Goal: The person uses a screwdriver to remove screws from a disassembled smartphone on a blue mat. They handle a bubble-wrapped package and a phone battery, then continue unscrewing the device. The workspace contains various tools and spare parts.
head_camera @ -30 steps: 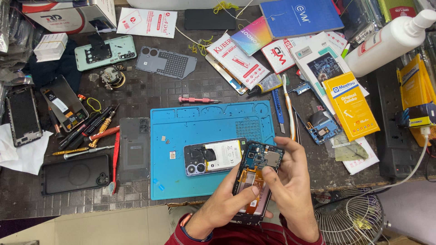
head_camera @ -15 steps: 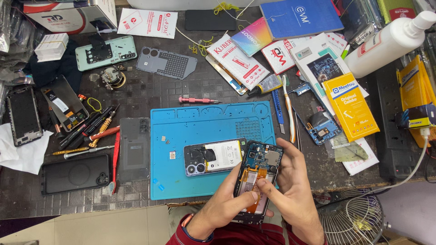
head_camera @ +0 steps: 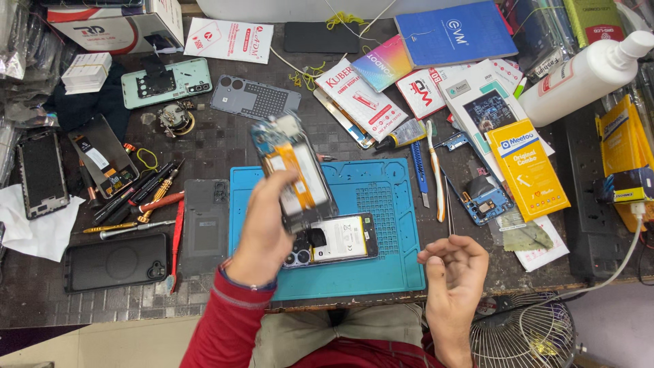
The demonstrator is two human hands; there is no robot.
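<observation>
My left hand (head_camera: 262, 235) has lifted the opened phone (head_camera: 294, 172) above the blue mat (head_camera: 388, 204); my right hand (head_camera: 453, 269) let go, fingers loosely curled, empty.

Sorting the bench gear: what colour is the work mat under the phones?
Blue, a teal shade; the mat shows best in the head view.

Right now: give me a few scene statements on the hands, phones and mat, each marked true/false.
1. The left hand holds an opened phone above the blue mat. True.
2. The right hand grips a screwdriver. False: it is empty, fingers curled, palm up.
3. A second opened phone lies on the blue mat. True.
4. The white bottle stands on the mat. False: it lies tilted at the table's far right.
</observation>
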